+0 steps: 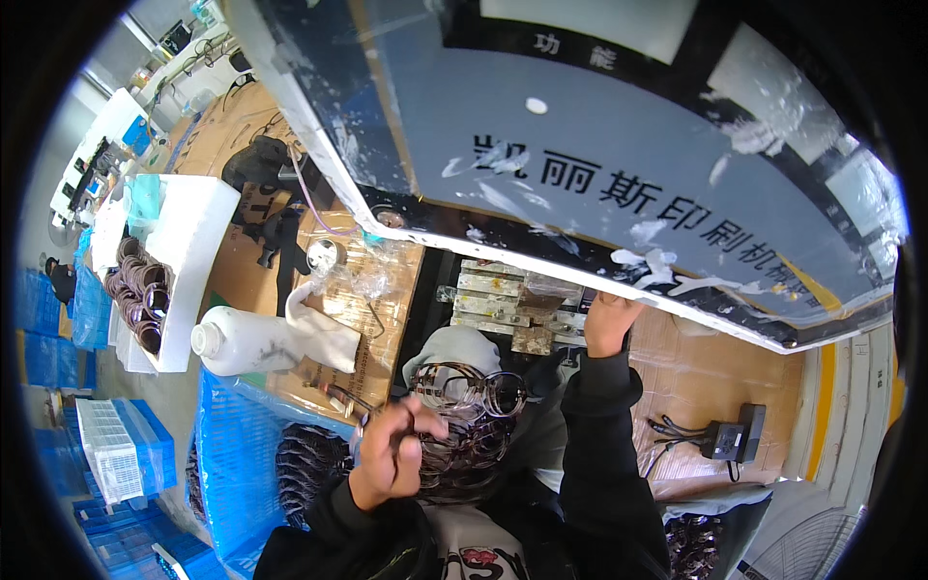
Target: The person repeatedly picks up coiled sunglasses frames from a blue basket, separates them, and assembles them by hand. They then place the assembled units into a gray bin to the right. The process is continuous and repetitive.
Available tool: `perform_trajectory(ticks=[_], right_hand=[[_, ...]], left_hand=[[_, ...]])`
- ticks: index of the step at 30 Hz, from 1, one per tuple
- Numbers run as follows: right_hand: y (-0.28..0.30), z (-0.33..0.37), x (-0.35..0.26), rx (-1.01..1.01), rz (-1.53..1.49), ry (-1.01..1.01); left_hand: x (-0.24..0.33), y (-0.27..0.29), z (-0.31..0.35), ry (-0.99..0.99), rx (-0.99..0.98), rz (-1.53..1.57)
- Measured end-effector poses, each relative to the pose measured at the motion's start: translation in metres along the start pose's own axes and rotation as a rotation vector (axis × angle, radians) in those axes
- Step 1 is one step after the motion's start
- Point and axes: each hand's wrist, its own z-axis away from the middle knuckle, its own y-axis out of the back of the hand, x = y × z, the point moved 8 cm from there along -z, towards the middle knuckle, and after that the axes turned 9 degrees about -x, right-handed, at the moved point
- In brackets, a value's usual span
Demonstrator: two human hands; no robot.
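Note:
My left hand point(391, 449) is closed, fingers curled, beside a pile of brown eyeglass frames point(464, 445) in front of my body. A thin dark piece point(343, 396) sticks out past its fingers on the left; I cannot make out what it is. Upper right of the pile, my right hand point(609, 324) reaches beneath the lower edge of a large grey machine panel point(580, 145). That edge hides its fingertips. Just left of this hand sits a metal fixture point(491, 298) made of several pale blocks. A grey cloth-like pad point(454, 348) lies between fixture and pile.
Left on the cardboard-covered table point(387, 329) lie a white bottle point(251, 340) and a white cloth point(324, 329). Beyond stands a white foam box point(198, 261) with more frames. A blue crate point(227, 454) is at lower left; black power adapters point(735, 437) lie at right.

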Motion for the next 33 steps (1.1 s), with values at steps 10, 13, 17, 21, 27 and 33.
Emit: perform_trajectory(ticks=[10,13,17,21,27,33], right_hand=[[-0.004,0.009,-0.097,0.034,-0.329,0.028],[-0.022,0.033,-0.176,-0.277,0.082,0.44],[-0.05,0.049,-0.199,-0.488,0.116,0.286],[-0.046,0.047,-0.184,-0.557,0.236,0.044],[-0.048,0.057,-0.151,-0.697,0.426,0.063],[-0.039,0.045,-0.164,-0.617,0.434,-0.013]], left_hand=[[-0.03,0.006,-0.05,0.267,0.135,0.549],[-0.017,-0.007,-0.06,0.165,0.072,0.607],[0.006,-0.033,-0.069,-0.021,-0.098,0.332],[0.026,-0.021,-0.068,-0.173,-0.094,-0.05],[0.012,0.016,-0.053,-0.01,0.142,0.227],[0.0,0.029,-0.043,0.036,0.223,0.175]])
